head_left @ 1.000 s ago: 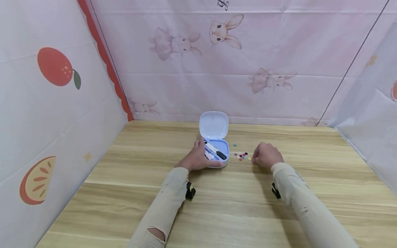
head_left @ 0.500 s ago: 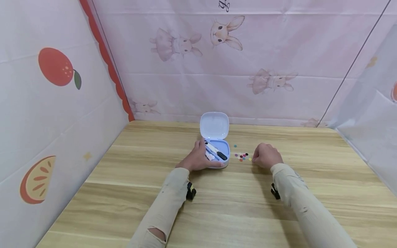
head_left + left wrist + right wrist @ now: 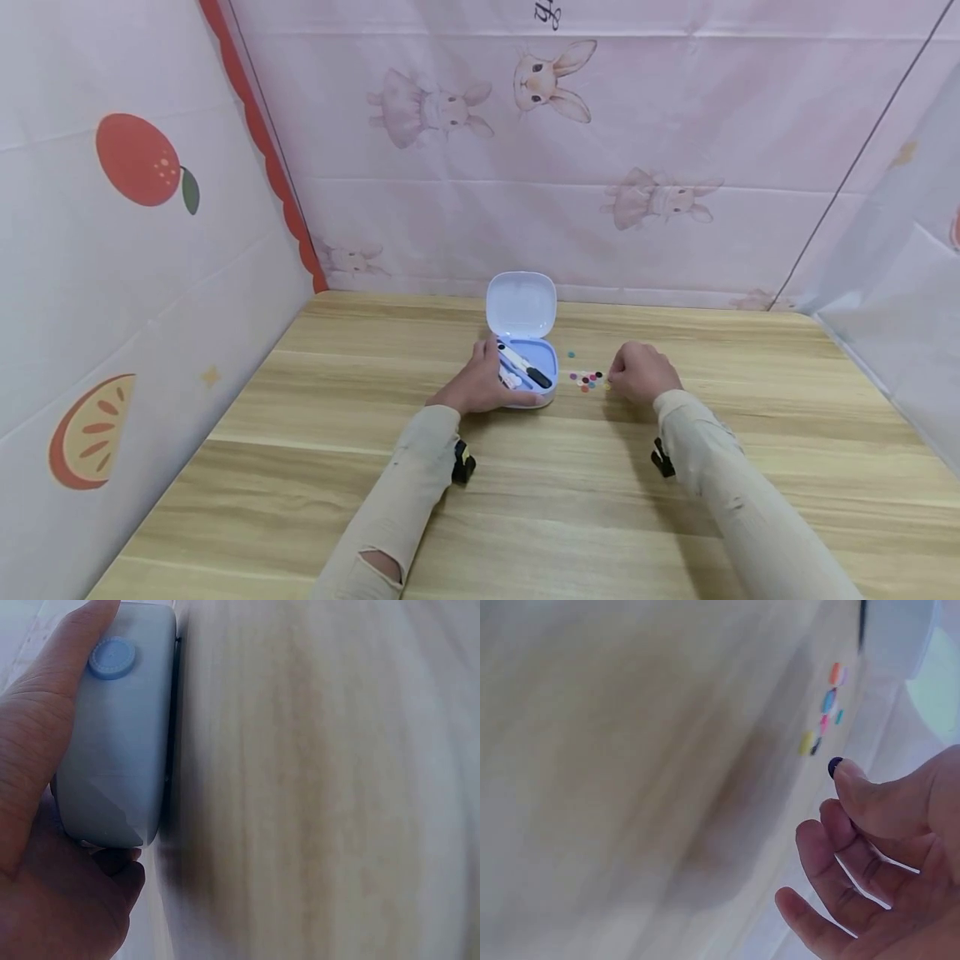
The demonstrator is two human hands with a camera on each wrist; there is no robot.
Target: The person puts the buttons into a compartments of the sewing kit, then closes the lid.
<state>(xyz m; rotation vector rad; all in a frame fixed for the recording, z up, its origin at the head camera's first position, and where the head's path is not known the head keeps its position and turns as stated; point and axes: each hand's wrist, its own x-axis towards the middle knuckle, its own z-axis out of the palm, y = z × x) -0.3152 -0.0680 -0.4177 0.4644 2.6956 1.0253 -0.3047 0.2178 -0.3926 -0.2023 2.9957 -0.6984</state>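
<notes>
My left hand (image 3: pixel 483 383) holds a small pale blue box (image 3: pixel 112 742) by its left side, with the thumb along the front wall near a round blue catch (image 3: pixel 112 657). The box's white lid (image 3: pixel 521 305) stands up at the back. Inside lie a white tool with a black end (image 3: pixel 538 377) and small white items, partly hidden by my fingers. Right of the box, my right hand (image 3: pixel 643 372) pinches a small dark button (image 3: pixel 835 766) between thumb and index finger; the other fingers are loosely bent. Just left of that hand lie several coloured buttons (image 3: pixel 585 381).
One teal button (image 3: pixel 572 355) lies apart, behind the others. The wooden table (image 3: pixel 525 517) meets a pink rabbit-print curtain (image 3: pixel 450 225) at the back. A white fruit-print sheet (image 3: pixel 210 308) hangs along the left.
My right hand has shifted slightly left and away from me, toward the buttons, and now partly covers the yellow one. The left hand stays on the box. The head view has drifted slightly.
</notes>
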